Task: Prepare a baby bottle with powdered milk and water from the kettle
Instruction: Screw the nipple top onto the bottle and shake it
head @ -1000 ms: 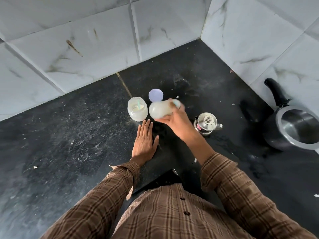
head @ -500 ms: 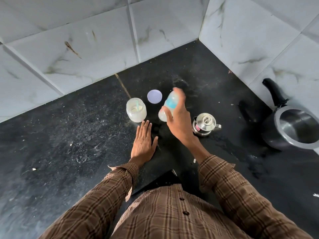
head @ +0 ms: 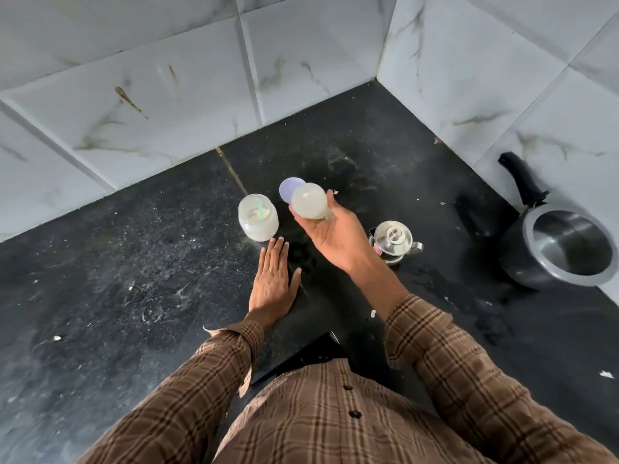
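Note:
My right hand (head: 338, 234) grips a milky baby bottle (head: 310, 204) and holds it tipped in the air, its round base turned up toward me. My left hand (head: 273, 279) lies flat on the black counter (head: 134, 262) with straight fingers, just in front of an open glass jar of milk powder (head: 258, 217) with a green scoop handle inside. The jar's pale purple lid (head: 289, 189) lies behind the bottle, partly hidden by it. A small steel kettle (head: 393, 241) with its lid on stands to the right of my right hand.
A dark pressure cooker pot (head: 566, 251) with a black handle sits at the right against the tiled wall (head: 502, 78). White marble tiles close the corner behind. Wet patches and white specks mark the counter near the kettle.
My right hand has swung the bottle about: sideways a second ago, then upright with the blue cap up, now tipped with its base toward me. The left hand stayed flat on the counter.

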